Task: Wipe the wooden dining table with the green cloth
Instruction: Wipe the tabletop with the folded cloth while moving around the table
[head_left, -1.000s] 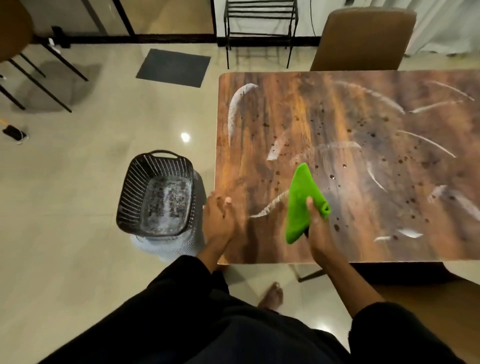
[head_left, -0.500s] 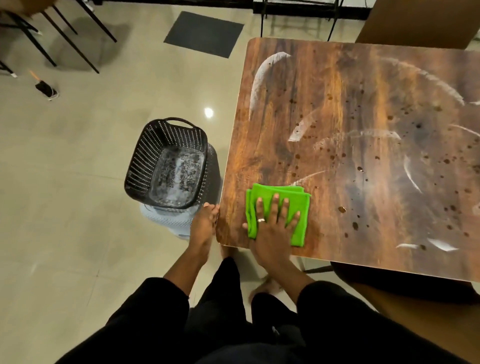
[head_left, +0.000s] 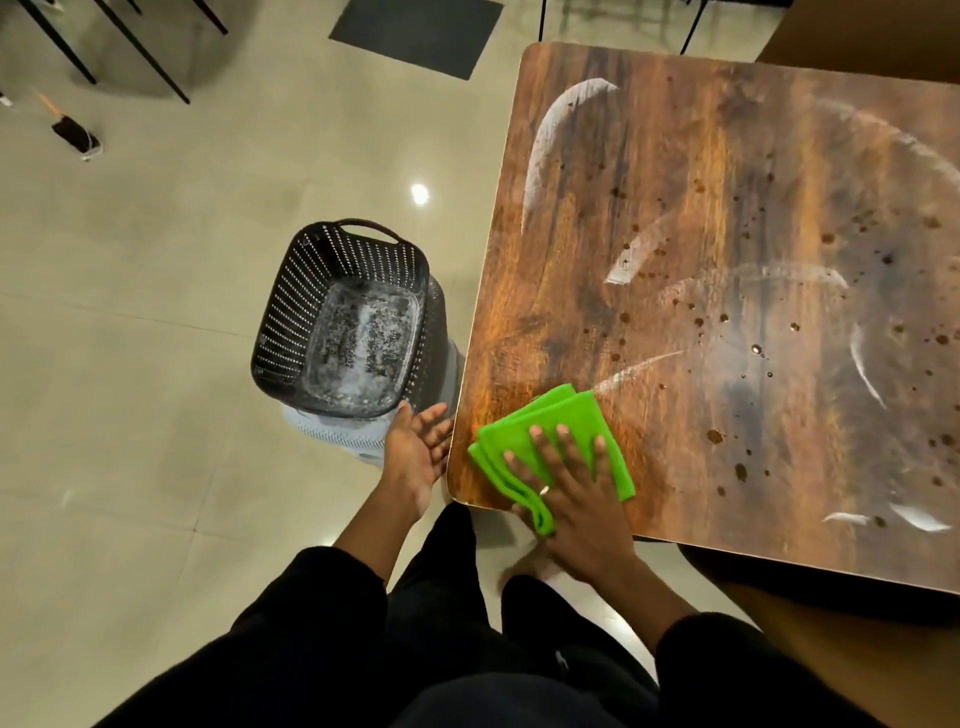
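Here, the right hand (head_left: 569, 483) presses flat, fingers spread, on the green cloth (head_left: 550, 436) at the table (head_left: 727, 182) corner.
Unwiped spots lie ahead and rightward; the left hand (head_left: 415, 447) hangs open, empty, off the edge.

One wooden bench (head_left: 727, 260), one green cloth (head_left: 550, 436), two stacked baskets (head_left: 337, 322), one dark floor mat (head_left: 415, 31), two hands.

- I see the desk (head_left: 727, 208) as dark-grained wood, semi-glossy, streaked with pale smears and dark spots.
- The green cloth (head_left: 550, 431) looks soft, matt, microfibre-like.
- The basket (head_left: 291, 322) reads as perforated black plastic.
- The floor (head_left: 156, 260) is pale, glossy tile.
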